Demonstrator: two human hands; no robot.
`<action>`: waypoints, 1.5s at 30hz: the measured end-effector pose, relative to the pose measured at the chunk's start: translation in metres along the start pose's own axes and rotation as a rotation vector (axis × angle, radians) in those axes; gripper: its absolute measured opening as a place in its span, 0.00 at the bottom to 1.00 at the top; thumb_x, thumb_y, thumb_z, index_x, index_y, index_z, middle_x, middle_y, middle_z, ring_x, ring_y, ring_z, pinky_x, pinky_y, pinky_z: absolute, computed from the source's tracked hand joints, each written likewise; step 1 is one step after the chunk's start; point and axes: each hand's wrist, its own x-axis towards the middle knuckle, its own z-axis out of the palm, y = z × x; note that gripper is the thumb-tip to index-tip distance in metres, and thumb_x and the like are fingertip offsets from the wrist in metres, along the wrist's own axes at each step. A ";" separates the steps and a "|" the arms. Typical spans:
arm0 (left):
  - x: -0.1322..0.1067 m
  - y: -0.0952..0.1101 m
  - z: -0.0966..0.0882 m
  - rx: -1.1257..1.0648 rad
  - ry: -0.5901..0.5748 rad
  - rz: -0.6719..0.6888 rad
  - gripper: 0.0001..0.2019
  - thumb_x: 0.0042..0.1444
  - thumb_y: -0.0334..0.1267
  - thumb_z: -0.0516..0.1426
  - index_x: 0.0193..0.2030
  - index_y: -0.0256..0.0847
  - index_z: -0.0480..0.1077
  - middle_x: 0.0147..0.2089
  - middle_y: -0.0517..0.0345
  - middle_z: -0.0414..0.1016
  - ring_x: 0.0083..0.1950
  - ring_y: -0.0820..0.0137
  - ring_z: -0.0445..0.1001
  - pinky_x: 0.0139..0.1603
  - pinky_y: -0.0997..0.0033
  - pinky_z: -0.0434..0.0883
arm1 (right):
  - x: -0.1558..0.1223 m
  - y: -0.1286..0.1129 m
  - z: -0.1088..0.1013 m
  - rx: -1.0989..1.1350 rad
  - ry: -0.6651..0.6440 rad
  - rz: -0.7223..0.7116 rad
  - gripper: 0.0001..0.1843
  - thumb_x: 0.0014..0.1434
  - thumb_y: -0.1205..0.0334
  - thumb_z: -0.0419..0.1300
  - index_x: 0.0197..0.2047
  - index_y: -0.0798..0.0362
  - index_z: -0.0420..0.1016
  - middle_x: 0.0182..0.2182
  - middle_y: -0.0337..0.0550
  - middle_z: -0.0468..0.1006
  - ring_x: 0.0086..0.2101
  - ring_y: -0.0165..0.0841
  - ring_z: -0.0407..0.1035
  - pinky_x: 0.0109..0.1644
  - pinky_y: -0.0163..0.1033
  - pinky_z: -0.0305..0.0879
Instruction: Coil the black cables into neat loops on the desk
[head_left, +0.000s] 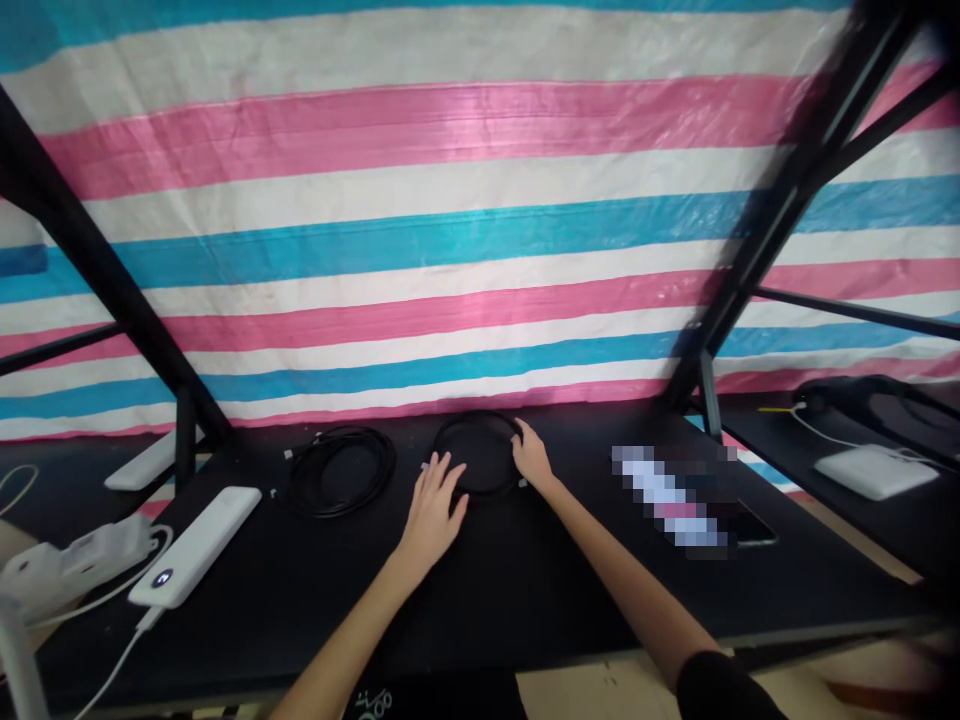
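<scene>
A black cable (pixel 480 413) lies coiled in a loop on the black tabletop in front of me. My left hand (pixel 435 508) rests over the loop's left side, its fingers spread and pointing away from me. At the right side of the loop, my right hand (pixel 531 458) has its fingers curled round the cable. Pale connector ends show near both hands. To the left lies a second coiled black cable (pixel 384 462), with light-coloured plugs sticking out on its left side; neither hand touches it.
On the left lie a white power bank (pixel 196 548) with a white lead plugged in and a white power strip (pixel 79 560). To the right, a phone (pixel 750 525) lies partly under a blurred patch. Black metal legs (pixel 757 240) slant up before a striped sheet (pixel 450 240).
</scene>
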 end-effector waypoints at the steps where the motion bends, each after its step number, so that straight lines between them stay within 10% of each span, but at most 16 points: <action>1: 0.001 -0.010 -0.003 0.038 0.048 -0.021 0.21 0.62 0.38 0.48 0.61 0.39 0.62 0.66 0.43 0.59 0.70 0.56 0.50 0.64 0.49 0.56 | 0.002 0.000 0.002 -0.031 0.009 -0.024 0.22 0.55 0.68 0.50 0.53 0.59 0.70 0.48 0.54 0.73 0.50 0.41 0.65 0.57 0.48 0.58; 9: -0.031 -0.103 -0.052 0.026 0.176 -0.415 0.14 0.54 0.40 0.56 0.45 0.36 0.74 0.46 0.42 0.76 0.52 0.50 0.71 0.54 0.46 0.64 | -0.021 -0.028 0.000 -0.155 0.033 -0.233 0.25 0.59 0.56 0.50 0.57 0.56 0.64 0.47 0.54 0.69 0.47 0.42 0.64 0.54 0.54 0.57; 20: -0.018 -0.121 -0.106 -0.323 0.198 -0.535 0.11 0.48 0.45 0.59 0.30 0.38 0.72 0.30 0.56 0.75 0.32 0.66 0.74 0.36 0.68 0.70 | -0.087 -0.078 0.000 -0.007 -0.457 -0.277 0.12 0.61 0.59 0.51 0.45 0.51 0.71 0.42 0.46 0.73 0.41 0.35 0.69 0.45 0.43 0.65; 26: -0.023 -0.063 -0.137 -0.375 0.407 -0.417 0.08 0.52 0.38 0.56 0.24 0.39 0.65 0.28 0.60 0.66 0.31 0.71 0.67 0.34 0.73 0.65 | -0.120 -0.130 0.016 0.282 -0.792 -0.068 0.19 0.63 0.50 0.51 0.51 0.50 0.71 0.46 0.47 0.74 0.46 0.35 0.69 0.49 0.43 0.65; 33: -0.066 0.045 -0.124 -0.506 0.212 -0.145 0.10 0.53 0.27 0.53 0.23 0.42 0.66 0.33 0.55 0.68 0.37 0.67 0.70 0.37 0.68 0.68 | -0.167 -0.172 0.017 0.775 -0.813 0.106 0.22 0.64 0.45 0.47 0.53 0.48 0.68 0.48 0.46 0.75 0.45 0.36 0.71 0.49 0.43 0.67; 40: -0.084 0.079 -0.149 -0.932 0.188 -0.347 0.10 0.60 0.44 0.52 0.38 0.45 0.71 0.39 0.52 0.71 0.37 0.66 0.73 0.39 0.66 0.73 | -0.180 -0.194 -0.038 0.985 -0.659 0.239 0.17 0.59 0.48 0.57 0.45 0.51 0.69 0.24 0.37 0.74 0.29 0.32 0.73 0.38 0.38 0.69; 45: -0.082 0.078 -0.157 -1.223 0.378 -0.599 0.17 0.58 0.53 0.51 0.31 0.41 0.66 0.26 0.59 0.67 0.18 0.76 0.65 0.11 0.79 0.59 | -0.185 -0.203 -0.071 0.760 -0.783 0.302 0.25 0.62 0.44 0.50 0.55 0.51 0.62 0.15 0.29 0.65 0.10 0.22 0.52 0.15 0.28 0.47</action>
